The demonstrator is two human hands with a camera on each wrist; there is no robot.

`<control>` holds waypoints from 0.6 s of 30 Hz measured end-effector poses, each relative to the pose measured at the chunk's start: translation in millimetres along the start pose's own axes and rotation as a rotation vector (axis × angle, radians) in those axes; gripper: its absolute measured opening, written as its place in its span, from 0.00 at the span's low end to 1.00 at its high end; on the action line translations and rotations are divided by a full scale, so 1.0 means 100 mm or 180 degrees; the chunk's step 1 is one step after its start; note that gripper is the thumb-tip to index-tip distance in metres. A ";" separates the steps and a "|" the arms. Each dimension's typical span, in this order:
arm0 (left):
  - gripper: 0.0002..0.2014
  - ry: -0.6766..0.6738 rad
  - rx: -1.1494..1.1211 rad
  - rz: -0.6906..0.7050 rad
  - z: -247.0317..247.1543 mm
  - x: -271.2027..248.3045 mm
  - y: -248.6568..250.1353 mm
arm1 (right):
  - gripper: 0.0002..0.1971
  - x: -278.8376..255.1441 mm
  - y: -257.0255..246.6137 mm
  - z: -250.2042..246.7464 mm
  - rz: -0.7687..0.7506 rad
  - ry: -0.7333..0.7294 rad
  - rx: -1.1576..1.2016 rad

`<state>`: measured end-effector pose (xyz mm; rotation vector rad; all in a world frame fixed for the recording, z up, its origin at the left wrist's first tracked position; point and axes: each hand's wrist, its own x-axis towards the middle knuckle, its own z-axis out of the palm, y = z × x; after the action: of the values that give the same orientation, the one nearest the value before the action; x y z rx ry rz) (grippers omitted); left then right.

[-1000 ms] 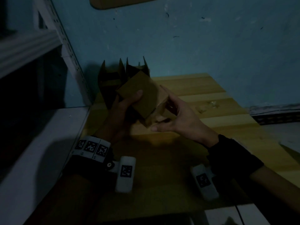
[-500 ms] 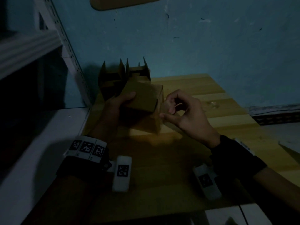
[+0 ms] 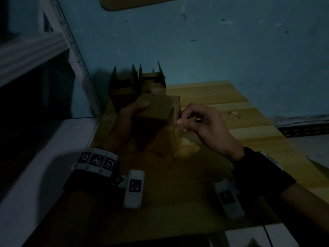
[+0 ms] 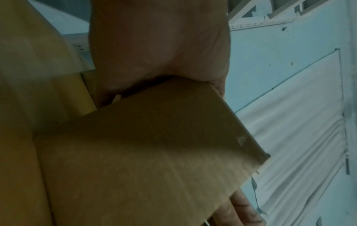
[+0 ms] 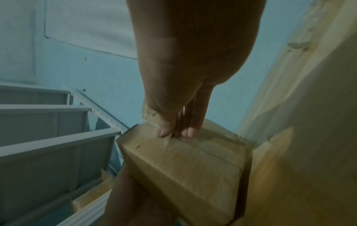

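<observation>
The right grip (image 3: 179, 123) is a bare hand with thumb and forefinger pinched together at the upper right edge of a cardboard box (image 3: 156, 111). The wrist view shows those fingertips (image 5: 161, 131) pressed onto the box (image 5: 185, 165) where clear tape (image 5: 148, 113) lies crinkled, though I cannot tell whether they hold the tape's loose end or the cardboard itself. The other fingers curl in above. The left grip (image 3: 131, 114) clasps the same box from its left side, with the thumb laid across the closed top face and the fingers wrapped beneath, out of sight from above. Its own wrist view shows the palm pressed against one edge of the box (image 4: 144, 152). The box sits tilted between the two grips, one corner pointing down towards the wooden tabletop (image 3: 240, 111) — in this dim light I cannot say whether that corner rests on the wood or hangs just over it. Both wrists wear dark bands with white marker blocks. Just behind the held box, two open cartons (image 3: 124, 86) stand side by side at the tabletop's far left end, flaps upright, close to the blue wall (image 3: 231, 50). A pale metal shelving rack (image 3: 78, 56) rises to the left.
</observation>
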<state>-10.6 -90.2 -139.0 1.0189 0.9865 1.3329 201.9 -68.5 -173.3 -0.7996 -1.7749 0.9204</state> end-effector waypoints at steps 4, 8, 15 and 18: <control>0.10 -0.0133 -0.0078 0.0057 0.00 0.02 0.01 | 0.05 -0.01 -0.01 -0.07 0.0193 -0.0287 0.0071; 0.12 0.0010 -0.0222 -0.0008 -0.08 0.04 0.02 | 0.07 -0.05 -0.01 -0.07 0.0459 -0.0353 0.0447; 0.30 0.0146 -0.0606 0.0029 -0.18 0.03 0.04 | 0.08 -0.04 -0.10 -0.06 0.0757 -0.0425 0.1339; 0.26 0.0148 -0.0655 0.0003 -0.19 0.01 0.05 | 0.11 -0.03 -0.09 -0.05 0.0893 -0.0415 0.1670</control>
<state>-30.5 -89.4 -139.6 0.8358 0.8631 1.4321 206.4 -73.8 -165.7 -0.6598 -1.4425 1.5731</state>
